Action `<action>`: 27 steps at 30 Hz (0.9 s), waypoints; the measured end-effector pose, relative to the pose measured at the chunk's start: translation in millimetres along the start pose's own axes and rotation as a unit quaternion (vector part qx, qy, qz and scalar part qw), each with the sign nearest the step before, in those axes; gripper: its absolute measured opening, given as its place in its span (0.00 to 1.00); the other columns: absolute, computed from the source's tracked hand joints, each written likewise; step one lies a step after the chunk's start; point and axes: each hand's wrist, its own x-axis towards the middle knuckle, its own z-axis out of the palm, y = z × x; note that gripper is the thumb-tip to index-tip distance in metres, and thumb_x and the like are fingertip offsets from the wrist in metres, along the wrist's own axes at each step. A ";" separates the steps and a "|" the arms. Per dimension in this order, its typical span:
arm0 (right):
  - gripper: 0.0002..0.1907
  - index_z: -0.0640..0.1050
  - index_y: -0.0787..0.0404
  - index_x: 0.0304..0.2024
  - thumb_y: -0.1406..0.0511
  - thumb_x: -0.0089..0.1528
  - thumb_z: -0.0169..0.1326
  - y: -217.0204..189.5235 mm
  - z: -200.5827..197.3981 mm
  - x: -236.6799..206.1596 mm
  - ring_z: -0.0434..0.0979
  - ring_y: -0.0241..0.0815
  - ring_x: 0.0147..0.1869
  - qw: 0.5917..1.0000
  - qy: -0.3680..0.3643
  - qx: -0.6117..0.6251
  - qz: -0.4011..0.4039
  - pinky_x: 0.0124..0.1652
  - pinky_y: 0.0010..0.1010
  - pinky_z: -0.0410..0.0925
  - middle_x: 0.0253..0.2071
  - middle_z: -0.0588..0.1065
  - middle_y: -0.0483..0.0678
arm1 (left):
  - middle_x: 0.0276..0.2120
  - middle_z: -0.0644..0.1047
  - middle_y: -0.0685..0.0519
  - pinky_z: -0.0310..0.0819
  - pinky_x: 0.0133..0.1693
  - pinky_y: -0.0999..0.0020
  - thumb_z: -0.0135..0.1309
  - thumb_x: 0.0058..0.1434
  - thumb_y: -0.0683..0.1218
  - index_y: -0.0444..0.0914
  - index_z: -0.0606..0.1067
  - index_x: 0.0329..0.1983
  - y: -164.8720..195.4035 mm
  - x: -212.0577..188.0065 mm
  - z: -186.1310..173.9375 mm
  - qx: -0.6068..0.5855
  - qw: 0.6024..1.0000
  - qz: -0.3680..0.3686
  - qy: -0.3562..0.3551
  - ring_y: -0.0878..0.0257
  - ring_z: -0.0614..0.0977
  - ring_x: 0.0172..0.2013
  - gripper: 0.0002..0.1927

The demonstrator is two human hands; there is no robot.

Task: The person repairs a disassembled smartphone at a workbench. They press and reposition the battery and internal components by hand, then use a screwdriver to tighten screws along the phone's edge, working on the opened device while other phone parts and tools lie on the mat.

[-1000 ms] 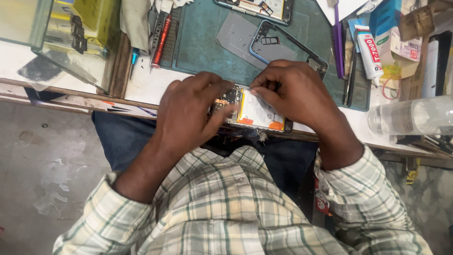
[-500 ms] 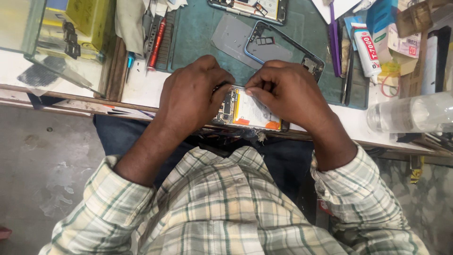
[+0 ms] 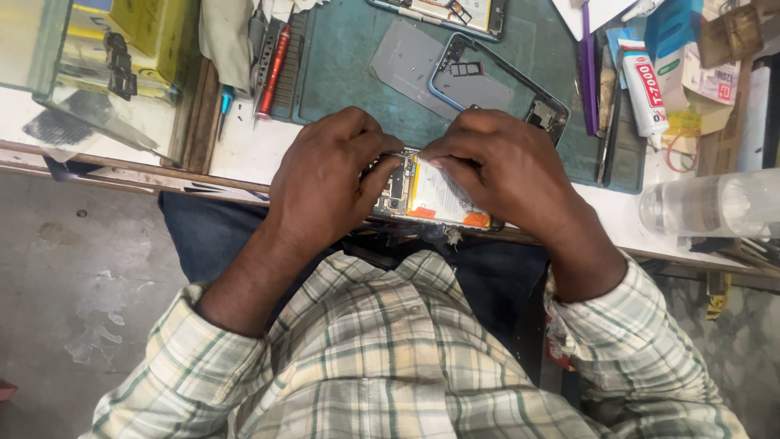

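Since a moment ago your hands have barely shifted: your left hand and right hand both pinch the opened phone at the near edge of the workbench, steadying it while fingertips press its inner parts.

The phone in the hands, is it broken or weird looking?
The opened phone with its white battery and circuit board bare has no back cover, so its insides show. Both the left hand and right hand press on it at the table edge. A blue-rimmed phone frame lies apart on the green mat.
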 end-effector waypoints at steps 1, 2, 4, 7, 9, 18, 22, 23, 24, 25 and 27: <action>0.08 0.86 0.53 0.44 0.66 0.61 0.63 0.7 -0.4 -0.6 0.80 0.47 0.43 1.000 -0.002 0.004 -0.002 0.40 0.40 0.72 0.38 0.77 0.44 | 0.37 0.77 0.48 0.73 0.44 0.55 0.62 0.62 0.42 0.36 0.82 0.42 0.4 -0.4 0.0 0.002 1.000 0.002 0.002 0.50 0.80 0.41 0.07; 0.08 0.86 0.53 0.44 0.65 0.62 0.62 1.2 -1.0 -1.6 0.80 0.47 0.43 1.000 -0.002 0.007 -0.005 0.40 0.40 0.72 0.38 0.77 0.44 | 0.38 0.77 0.49 0.73 0.44 0.55 0.62 0.62 0.42 0.36 0.82 0.43 1.5 -1.2 0.1 0.005 1.000 0.006 0.004 0.50 0.80 0.42 0.07; 0.09 0.86 0.53 0.45 0.66 0.61 0.62 2.8 -2.5 -3.5 0.80 0.46 0.42 1.000 -0.011 0.012 0.002 0.39 0.40 0.72 0.38 0.78 0.44 | 0.37 0.76 0.49 0.73 0.45 0.55 0.62 0.63 0.43 0.36 0.82 0.42 2.9 -1.6 1.5 0.010 1.000 0.009 0.002 0.51 0.80 0.42 0.07; 0.11 0.86 0.54 0.46 0.68 0.61 0.61 5.9 -4.6 -4.5 0.80 0.46 0.42 1.000 -0.015 0.022 -0.006 0.39 0.39 0.72 0.39 0.78 0.45 | 0.37 0.76 0.49 0.73 0.45 0.55 0.63 0.63 0.44 0.36 0.82 0.42 2.9 -1.0 2.4 0.013 1.000 0.010 -0.003 0.52 0.80 0.41 0.08; 0.12 0.86 0.54 0.46 0.69 0.60 0.61 7.6 -5.7 -5.0 0.80 0.45 0.42 0.999 -0.017 0.029 -0.011 0.38 0.38 0.72 0.39 0.78 0.45 | 0.37 0.76 0.50 0.73 0.45 0.56 0.63 0.63 0.44 0.36 0.82 0.42 2.8 -0.4 3.0 0.012 1.000 0.007 -0.007 0.53 0.80 0.41 0.08; 0.11 0.86 0.54 0.45 0.70 0.60 0.62 6.0 -6.2 -9.3 0.80 0.44 0.41 0.999 -0.004 0.031 -0.029 0.37 0.37 0.72 0.38 0.78 0.44 | 0.39 0.75 0.50 0.73 0.46 0.56 0.63 0.63 0.44 0.38 0.82 0.47 8.2 -5.2 -1.0 0.014 1.000 0.013 -0.008 0.54 0.80 0.42 0.10; 0.11 0.86 0.54 0.44 0.70 0.60 0.62 5.2 -7.7 -10.9 0.80 0.44 0.42 0.999 -0.006 0.035 -0.025 0.37 0.37 0.72 0.38 0.78 0.44 | 0.38 0.75 0.51 0.72 0.44 0.56 0.63 0.61 0.44 0.40 0.83 0.47 10.2 -3.9 -1.5 0.021 0.999 0.018 -0.017 0.55 0.79 0.41 0.11; 0.11 0.86 0.54 0.44 0.70 0.60 0.62 5.0 -8.0 -11.1 0.80 0.44 0.42 0.999 -0.006 0.035 -0.025 0.37 0.37 0.72 0.38 0.78 0.44 | 0.38 0.74 0.51 0.72 0.44 0.56 0.63 0.61 0.44 0.41 0.83 0.47 10.4 -3.5 -1.9 0.023 0.999 0.019 -0.022 0.55 0.79 0.41 0.11; 0.11 0.86 0.54 0.44 0.70 0.60 0.62 5.0 -8.4 -11.3 0.80 0.44 0.42 0.999 -0.006 0.038 -0.024 0.37 0.37 0.72 0.38 0.78 0.44 | 0.37 0.74 0.51 0.72 0.44 0.56 0.63 0.61 0.44 0.41 0.83 0.47 10.7 -3.3 -2.2 0.025 0.999 0.019 -0.023 0.55 0.79 0.41 0.11; 0.11 0.86 0.54 0.44 0.70 0.60 0.62 4.8 -8.6 -11.5 0.80 0.44 0.42 0.999 -0.005 0.041 -0.023 0.38 0.37 0.72 0.38 0.78 0.45 | 0.37 0.74 0.52 0.71 0.44 0.56 0.63 0.61 0.44 0.42 0.83 0.47 11.1 -3.5 -2.4 0.027 0.999 0.019 -0.024 0.56 0.79 0.40 0.11; 0.12 0.86 0.54 0.45 0.70 0.59 0.62 4.5 -9.0 -11.7 0.80 0.45 0.42 0.999 -0.006 0.048 -0.022 0.38 0.37 0.72 0.38 0.78 0.45 | 0.37 0.74 0.52 0.71 0.44 0.57 0.63 0.61 0.44 0.42 0.83 0.46 11.8 -4.0 -2.7 0.030 0.999 0.018 -0.028 0.56 0.79 0.40 0.11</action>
